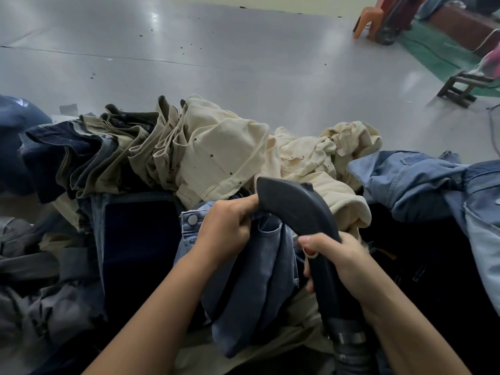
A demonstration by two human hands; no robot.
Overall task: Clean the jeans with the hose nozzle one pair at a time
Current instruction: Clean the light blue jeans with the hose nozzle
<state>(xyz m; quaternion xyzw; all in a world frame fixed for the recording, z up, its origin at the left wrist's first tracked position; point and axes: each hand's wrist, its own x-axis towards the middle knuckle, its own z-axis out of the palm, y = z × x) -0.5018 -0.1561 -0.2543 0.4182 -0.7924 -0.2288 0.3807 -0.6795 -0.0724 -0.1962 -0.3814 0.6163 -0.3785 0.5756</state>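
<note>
This looks like a garment workshop or clothing factory floor, not a home. A large heap of trousers in cream, khaki, dark and light denim lies stacked in bulk across the foreground. Beyond the heap stretches a wide grey work surface, glossy and dotted with dark specks. To the far right of the heap stand an orange plastic stool and a low wooden stool on what seems a green floor, though that corner is blurred.
</note>
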